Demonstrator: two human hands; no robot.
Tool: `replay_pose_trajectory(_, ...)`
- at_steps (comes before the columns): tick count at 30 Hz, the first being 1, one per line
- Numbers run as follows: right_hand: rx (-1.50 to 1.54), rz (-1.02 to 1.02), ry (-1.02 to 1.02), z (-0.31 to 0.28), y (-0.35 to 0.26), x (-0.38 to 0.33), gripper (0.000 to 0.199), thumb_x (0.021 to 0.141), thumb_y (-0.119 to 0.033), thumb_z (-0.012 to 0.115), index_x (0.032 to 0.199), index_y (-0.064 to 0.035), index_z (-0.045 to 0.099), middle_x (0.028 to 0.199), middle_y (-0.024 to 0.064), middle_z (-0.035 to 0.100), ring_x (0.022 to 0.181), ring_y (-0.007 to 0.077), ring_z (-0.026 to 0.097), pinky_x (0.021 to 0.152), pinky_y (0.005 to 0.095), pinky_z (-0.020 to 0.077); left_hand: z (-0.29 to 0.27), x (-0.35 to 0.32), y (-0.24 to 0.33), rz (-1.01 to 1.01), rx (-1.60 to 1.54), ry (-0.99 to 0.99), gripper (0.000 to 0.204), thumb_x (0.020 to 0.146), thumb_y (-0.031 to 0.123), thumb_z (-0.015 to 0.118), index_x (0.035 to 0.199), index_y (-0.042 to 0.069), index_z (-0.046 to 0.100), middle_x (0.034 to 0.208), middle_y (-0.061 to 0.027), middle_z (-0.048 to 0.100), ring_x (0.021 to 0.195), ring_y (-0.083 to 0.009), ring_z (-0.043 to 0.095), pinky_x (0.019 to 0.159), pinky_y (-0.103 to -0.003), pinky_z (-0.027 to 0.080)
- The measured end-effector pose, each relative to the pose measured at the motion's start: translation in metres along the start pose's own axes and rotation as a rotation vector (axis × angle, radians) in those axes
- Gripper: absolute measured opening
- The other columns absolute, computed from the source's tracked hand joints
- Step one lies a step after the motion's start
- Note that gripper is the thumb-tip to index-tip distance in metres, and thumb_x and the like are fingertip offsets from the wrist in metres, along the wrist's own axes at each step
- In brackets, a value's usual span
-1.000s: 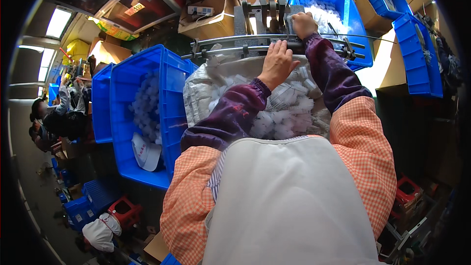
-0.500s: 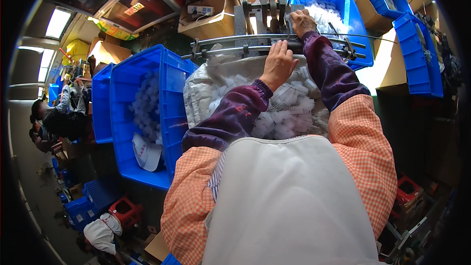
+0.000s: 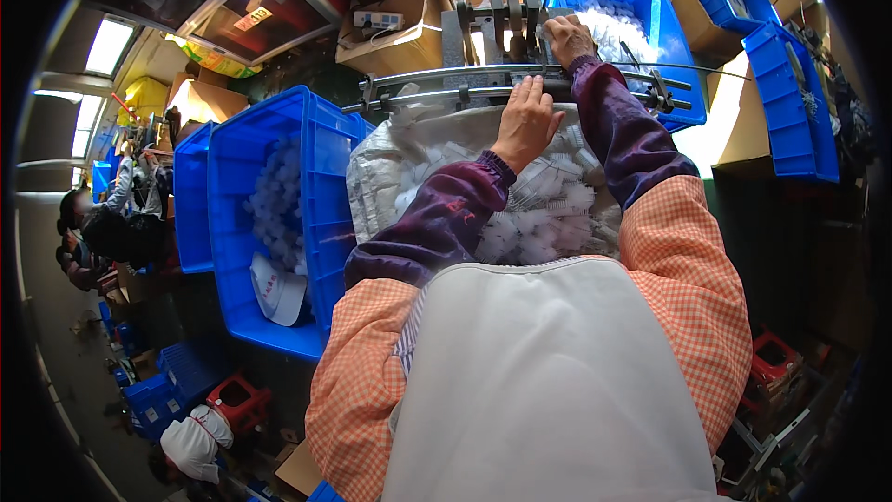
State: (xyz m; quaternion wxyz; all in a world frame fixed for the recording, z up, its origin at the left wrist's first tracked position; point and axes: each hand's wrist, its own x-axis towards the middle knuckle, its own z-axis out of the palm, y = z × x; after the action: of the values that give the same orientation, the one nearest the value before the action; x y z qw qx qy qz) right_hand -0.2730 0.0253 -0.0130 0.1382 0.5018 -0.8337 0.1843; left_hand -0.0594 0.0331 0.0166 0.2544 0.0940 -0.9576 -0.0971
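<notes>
My left hand (image 3: pixel 526 125) lies palm down with fingers stretched, its fingertips at the metal rails (image 3: pixel 437 98) on the front of a machine (image 3: pixel 506 28). Farther up and to the right, my right hand (image 3: pixel 569 40) curls its fingers at the machine's right side; what they grip is hidden. Below the rails, a pale woven sack (image 3: pixel 376 172) spreads open in front of me. Heaped on it are many small translucent white plastic pieces (image 3: pixel 539 223), some with comb-like teeth.
To the left, a blue crate (image 3: pixel 313 223) holds more white pieces and a white cap (image 3: pixel 276 288). Another blue bin (image 3: pixel 676 23) with white pieces stands behind my right hand. Cardboard boxes (image 3: pixel 395 46) sit behind the machine. Other people (image 3: pixel 195 437) are at the left.
My right hand has shifted slightly to the left and away from me at the machine's side. My left hand stays nearly still by the rails.
</notes>
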Motion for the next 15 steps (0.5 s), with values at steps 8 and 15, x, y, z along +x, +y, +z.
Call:
replay_pose_trajectory(8, -0.104, 0.303, -0.183, -0.015, -0.001, 0.003, 0.024, 0.078, -0.033, 0.055, 0.096, -0.019, 0.063, 0.103, -0.001, 0.06, 0.104, 0.0204, 0.049, 0.086, 0.0429, 0.0324, 0.001, 0.0, 0.002, 0.008, 0.021, -0.016, 0.039, 0.081, 0.031, 0.057, 0.095, -0.006, 0.055, 0.121, -0.0261, 0.046, 0.116, -0.0366, 0.042, 0.1, -0.043, 0.03)
replay_pose_trajectory(15, -0.121, 0.284, -0.168, -0.031, -0.001, -0.021, 0.035, 0.076, -0.038, 0.053, 0.102, -0.0166, 0.063, 0.113, 0.0065, 0.052, 0.111, 0.0265, 0.038, 0.093, 0.0439, 0.0269, -0.01, -0.004, 0.008, 0.06, -0.002, 0.051, 0.033, 0.08, 0.031, 0.058, 0.093, -0.001, 0.056, 0.113, -0.0222, 0.051, 0.11, -0.0346, 0.047, 0.094, -0.04, 0.036)
